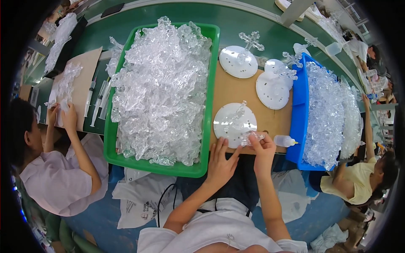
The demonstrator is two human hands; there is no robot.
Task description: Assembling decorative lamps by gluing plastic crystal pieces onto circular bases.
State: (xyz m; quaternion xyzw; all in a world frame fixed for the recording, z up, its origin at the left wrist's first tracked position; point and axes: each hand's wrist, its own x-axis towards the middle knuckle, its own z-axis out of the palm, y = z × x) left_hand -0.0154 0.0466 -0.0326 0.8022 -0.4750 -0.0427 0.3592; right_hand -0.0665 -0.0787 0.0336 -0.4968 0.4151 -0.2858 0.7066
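Observation:
My right hand (263, 152) pinches a clear plastic piece (249, 138) over the near right rim of a white round disc (224, 123). That piece looks faceted; its exact shape is partly covered by the fingers. With fingers stretched out, my left hand (221, 165) rests by the disc's near edge. A clear upright ornament (240, 110) stands on this disc. Farther back is another white disc (236, 63) with a clear cross (252, 41) rising from it. To the right, overlapping white discs (270, 93) carry clear crosses (291, 60).
On my left stands a green tray (197, 169) heaped with clear plastic pieces. A blue bin (298, 105) of similar pieces is at the right, beside a small bottle (283, 141) with a yellow tip. Brown board (219, 90) lies under the discs. Co-workers sit on both sides.

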